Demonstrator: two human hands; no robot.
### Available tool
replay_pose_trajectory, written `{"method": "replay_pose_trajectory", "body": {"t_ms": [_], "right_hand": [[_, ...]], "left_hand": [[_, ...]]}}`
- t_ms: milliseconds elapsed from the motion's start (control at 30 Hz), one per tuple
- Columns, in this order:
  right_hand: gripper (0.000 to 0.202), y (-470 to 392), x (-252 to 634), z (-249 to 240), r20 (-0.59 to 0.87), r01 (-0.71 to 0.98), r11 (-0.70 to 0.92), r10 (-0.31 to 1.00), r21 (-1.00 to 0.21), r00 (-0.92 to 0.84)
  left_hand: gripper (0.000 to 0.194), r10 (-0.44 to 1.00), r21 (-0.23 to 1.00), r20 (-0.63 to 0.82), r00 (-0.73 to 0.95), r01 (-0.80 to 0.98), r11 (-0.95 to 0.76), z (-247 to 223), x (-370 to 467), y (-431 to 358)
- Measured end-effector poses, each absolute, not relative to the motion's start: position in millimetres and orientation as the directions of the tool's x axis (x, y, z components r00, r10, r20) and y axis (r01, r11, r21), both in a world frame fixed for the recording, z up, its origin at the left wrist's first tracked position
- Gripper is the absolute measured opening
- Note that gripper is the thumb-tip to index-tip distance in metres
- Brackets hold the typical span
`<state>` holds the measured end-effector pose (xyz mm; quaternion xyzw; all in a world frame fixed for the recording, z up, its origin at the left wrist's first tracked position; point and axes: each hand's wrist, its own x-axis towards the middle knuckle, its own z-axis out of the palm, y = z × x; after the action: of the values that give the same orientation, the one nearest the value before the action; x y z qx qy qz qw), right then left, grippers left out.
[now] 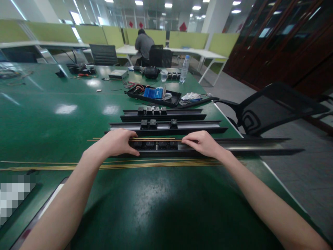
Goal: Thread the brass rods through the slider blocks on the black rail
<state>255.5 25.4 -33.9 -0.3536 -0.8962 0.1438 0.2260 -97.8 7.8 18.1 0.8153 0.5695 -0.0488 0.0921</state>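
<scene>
My left hand (117,141) spans the left end of the nearest long black rail (260,151), its thumb at the near edge and its fingers at the far edge. In the rail's channel sits a row of several black blocks (162,145). Thin brass-coloured rods (156,139) lie lengthwise along the far side of these blocks, passing by my left fingers. My right hand (201,143) pinches a rod's right end between thumb and fingertips, just above the rail. Closer to me, a bundle of long brass-coloured rods (156,164) lies on the green table (166,201), partly behind my forearms.
Beyond are two shorter black rails (203,131) (182,117) with blocks. A black tray (135,93) holds blue parts (153,92). A water bottle (184,69), a cup (164,75) and a white cloth (191,98) stand nearby. A mesh chair (273,107) is at right; a person (144,45) sits far back.
</scene>
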Motion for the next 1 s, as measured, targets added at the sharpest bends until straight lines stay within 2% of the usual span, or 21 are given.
{"method": "replay_pose_trajectory", "body": {"t_ms": [200,400,667,1000], "right_hand": [[0.028,24.3,255.6,-31.5,0.311,0.565,0.711,0.697,-0.418,-0.647],[0.026,23.1,254.5,-30.0,0.315,0.543,0.679,0.722,-0.494,-0.616],[0.026,21.8,254.2,-29.5,0.244,0.544,0.586,0.782,-0.600,-0.574],[0.028,19.3,252.0,-24.7,0.187,0.566,0.525,0.816,-0.635,-0.548]], "left_hand": [[0.069,0.916,0.090,-0.178,0.361,0.933,-0.350,16.5,-98.4,8.8],[0.070,0.916,0.091,-0.187,0.356,0.934,-0.345,17.0,-98.1,9.3],[0.071,0.915,0.114,-0.206,0.347,0.937,-0.330,19.0,-97.2,7.1],[0.072,0.918,0.073,-0.216,0.334,0.943,-0.326,17.7,-97.0,7.4]]}}
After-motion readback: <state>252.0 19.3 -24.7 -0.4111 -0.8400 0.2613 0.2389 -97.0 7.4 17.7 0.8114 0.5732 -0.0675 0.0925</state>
